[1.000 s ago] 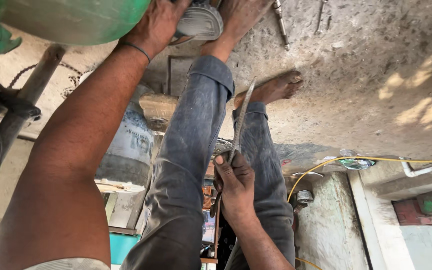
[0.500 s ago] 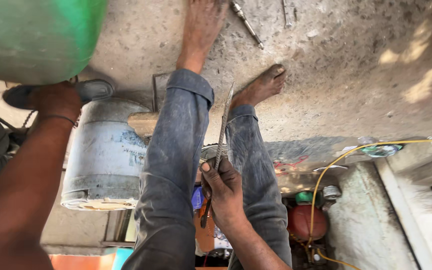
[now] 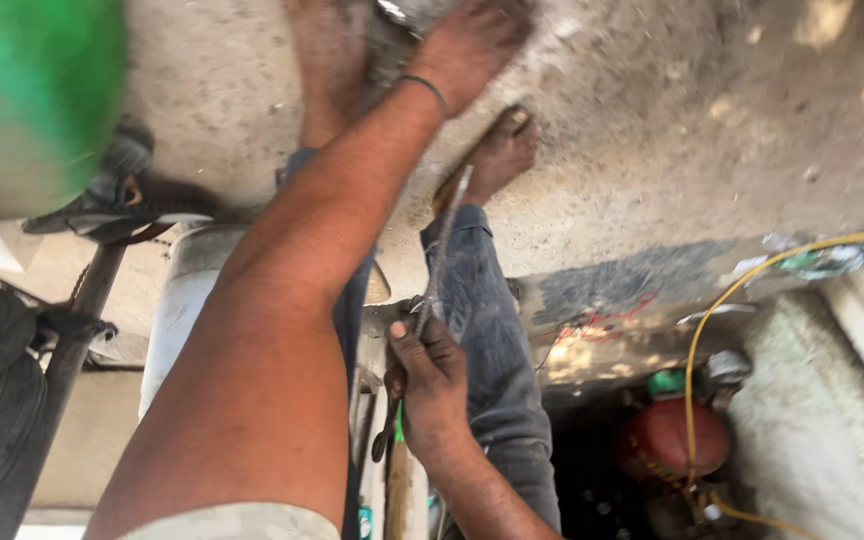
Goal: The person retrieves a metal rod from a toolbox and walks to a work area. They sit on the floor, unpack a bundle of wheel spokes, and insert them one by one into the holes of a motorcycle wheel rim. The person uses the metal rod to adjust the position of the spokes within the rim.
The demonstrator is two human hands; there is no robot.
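Hand (image 3: 430, 385) shut tight around a thin grey metal rod (image 3: 442, 250).
The right hand grips the rod's low end. The rod is long, rough and dull. It runs up toward 12 o'clock, tipped a little to 1, ending near a bare foot (image 3: 492, 160). The left hand (image 3: 467, 45) reaches to 12 o'clock and touches a blurry grey thing (image 3: 407, 12); how open it is, I cannot tell.
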